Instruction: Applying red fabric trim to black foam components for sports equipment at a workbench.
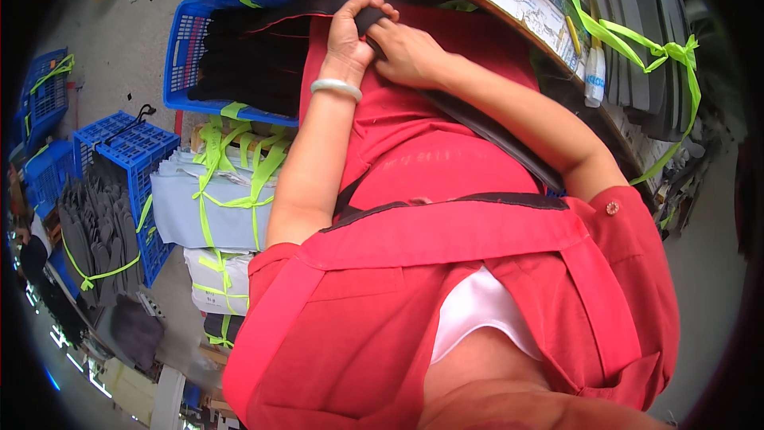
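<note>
From the head view, my left hand (350, 36) curls shut over the edge of a long black strip of material (485, 131), thumb and fingers pinching it just above my lap. My right hand (406, 52) lies beside it, touching the left, fingers bent and pressed down on the same strip; I cannot tell whether they close around it or only rest on top. The strip runs from my hands along under my right forearm toward my elbow, across my red apron (422, 159). A pale bangle (336, 87) sits on my left wrist. Just beyond the strip, on my left, a blue crate (179, 64) holds dark pieces. Below the crate lie pale bundles (223, 207) tied with yellow-green tape. To the strip's right, past the curved table edge (509, 0), dark sheets (637, 40) stand tied with the same tape.
</note>
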Motion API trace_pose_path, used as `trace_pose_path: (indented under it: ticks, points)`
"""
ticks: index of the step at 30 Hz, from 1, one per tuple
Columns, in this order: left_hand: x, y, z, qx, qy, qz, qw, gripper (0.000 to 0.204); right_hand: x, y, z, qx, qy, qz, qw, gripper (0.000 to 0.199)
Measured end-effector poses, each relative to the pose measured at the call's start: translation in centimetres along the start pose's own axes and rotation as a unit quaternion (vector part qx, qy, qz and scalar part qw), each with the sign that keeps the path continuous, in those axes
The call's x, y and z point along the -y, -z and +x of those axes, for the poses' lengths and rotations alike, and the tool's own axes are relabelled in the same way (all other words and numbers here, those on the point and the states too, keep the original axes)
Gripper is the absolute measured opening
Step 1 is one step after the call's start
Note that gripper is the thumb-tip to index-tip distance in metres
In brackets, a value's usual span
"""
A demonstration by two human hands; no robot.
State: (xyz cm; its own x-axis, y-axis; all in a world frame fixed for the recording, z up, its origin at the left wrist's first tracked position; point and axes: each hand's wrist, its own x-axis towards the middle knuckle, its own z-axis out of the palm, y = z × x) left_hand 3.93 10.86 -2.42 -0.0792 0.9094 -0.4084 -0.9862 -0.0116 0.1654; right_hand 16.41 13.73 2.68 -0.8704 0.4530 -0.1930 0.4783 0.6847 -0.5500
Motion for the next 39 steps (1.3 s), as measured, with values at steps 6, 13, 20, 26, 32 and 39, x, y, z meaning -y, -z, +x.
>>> trace_pose_path:
  ticks: [6,13,20,26,32,39]
  points:
    - [0.5,1.8,0.2,0.045,0.021,-0.042,0.998,0.025,0.7,0.8,-0.2,0.011,-0.009,0.017,1.0,0.047]
    - [0.2,1.2,-0.3,0.024,-0.02,-0.069,0.997,0.027,0.7,0.6,-1.9,0.014,-0.015,0.015,1.0,0.047]
    - [-0.3,0.8,-0.1,0.018,0.006,-0.066,0.998,0.025,-0.1,-0.2,0.8,0.027,-0.003,0.02,0.999,0.046]
    - [0.6,2.1,-0.6,0.075,-0.029,-0.063,0.995,0.027,2.1,1.2,-0.2,0.063,-0.066,-0.011,0.996,0.055]
    - [0.2,0.6,-1.1,-0.02,-0.031,-0.07,0.997,0.032,0.0,0.4,-1.9,0.029,-0.027,0.007,0.999,0.055]
    - [-1.0,-0.4,-0.1,-0.04,-0.063,0.009,0.997,0.015,-0.3,0.2,3.3,0.053,0.001,-0.023,0.998,0.028]
